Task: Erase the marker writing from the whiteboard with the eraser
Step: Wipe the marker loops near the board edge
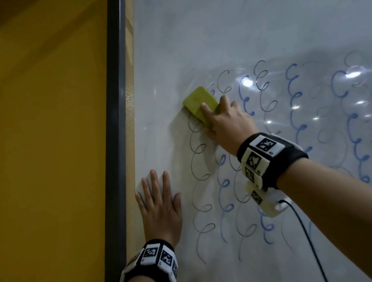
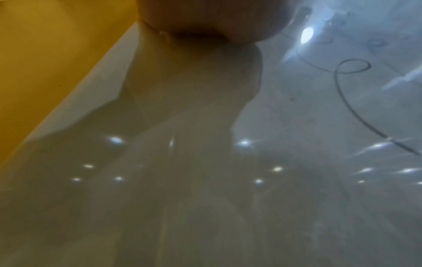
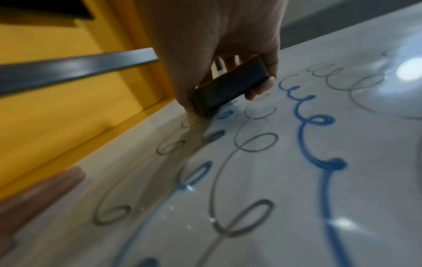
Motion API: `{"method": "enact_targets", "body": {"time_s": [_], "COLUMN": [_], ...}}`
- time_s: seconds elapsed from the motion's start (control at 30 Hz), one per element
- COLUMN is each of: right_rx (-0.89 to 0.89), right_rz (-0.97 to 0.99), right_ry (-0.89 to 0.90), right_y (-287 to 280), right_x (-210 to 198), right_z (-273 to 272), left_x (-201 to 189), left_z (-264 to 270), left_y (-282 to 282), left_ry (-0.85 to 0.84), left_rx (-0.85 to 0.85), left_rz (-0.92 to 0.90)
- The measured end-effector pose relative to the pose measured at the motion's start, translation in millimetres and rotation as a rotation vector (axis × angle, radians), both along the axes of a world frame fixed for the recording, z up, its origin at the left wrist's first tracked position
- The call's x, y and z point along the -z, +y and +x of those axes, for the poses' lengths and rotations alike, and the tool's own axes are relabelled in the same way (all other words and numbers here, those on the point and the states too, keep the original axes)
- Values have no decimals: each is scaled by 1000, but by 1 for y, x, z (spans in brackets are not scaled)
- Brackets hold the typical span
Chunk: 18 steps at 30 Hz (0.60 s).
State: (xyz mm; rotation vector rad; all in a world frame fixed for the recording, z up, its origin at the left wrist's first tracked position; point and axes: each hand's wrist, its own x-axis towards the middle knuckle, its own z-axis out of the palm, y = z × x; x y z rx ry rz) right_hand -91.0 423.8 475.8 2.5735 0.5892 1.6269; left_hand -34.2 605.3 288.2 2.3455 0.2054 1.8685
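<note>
A yellow-green eraser (image 1: 199,102) is pressed against the whiteboard (image 1: 248,26) near its left edge, at the top of the looping marker lines. My right hand (image 1: 224,121) grips it, index finger lying along its back, thumb and fingers on its sides. In the right wrist view the eraser's dark felt face (image 3: 229,86) meets the board between thumb and fingertips. Black loops (image 1: 197,153) and blue loops (image 1: 294,102) run in columns below and to the right. My left hand (image 1: 159,203) lies flat on the board, fingers straight, lower left of the eraser.
A dark grey frame (image 1: 121,125) borders the board on the left, with a yellow wall (image 1: 37,136) beyond it. The upper board carries only faint smears. A black cable (image 1: 309,238) hangs from the right wrist band. The left wrist view shows the board surface (image 2: 297,126) up close.
</note>
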Motion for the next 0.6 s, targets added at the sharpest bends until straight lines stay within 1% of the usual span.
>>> {"method": "enact_targets", "body": {"time_s": [0.03, 0.07, 0.17, 0.2, 0.3, 0.33, 0.43, 0.47, 0.57, 0.6], "right_rx": [4, 12, -4, -8, 17, 28, 5, 11, 54, 65], "right_rz": [-36, -26, 128, 113, -69, -62, 114, 99, -103, -111], "right_ry": [-19, -29, -14, -4, -8, -13, -1, -2, -21, -27], "right_y": [-2, -6, -10, -7, -2, -6, -17, -15, -11, -14], "right_x": [1, -2, -9, -6, 9, 8, -1, 0, 11, 11], "right_z": [1, 2, 1, 0, 0, 0, -4, -5, -3, -3], "left_x": [0, 0, -1, -1, 1, 1, 0, 0, 1, 1], "left_z": [0, 0, 1, 1, 0, -1, -1, -1, 0, 0], "left_y": [0, 0, -1, -1, 0, 0, 0, 0, 1, 1], "left_ry": [-1, -1, -11, -9, 7, 13, 14, 13, 9, 5], "left_rx": [5, 7, 13, 15, 7, 3, -5, -7, -9, -10], "left_rz": [0, -1, -7, -4, 8, 6, 1, 0, 0, 2]}}
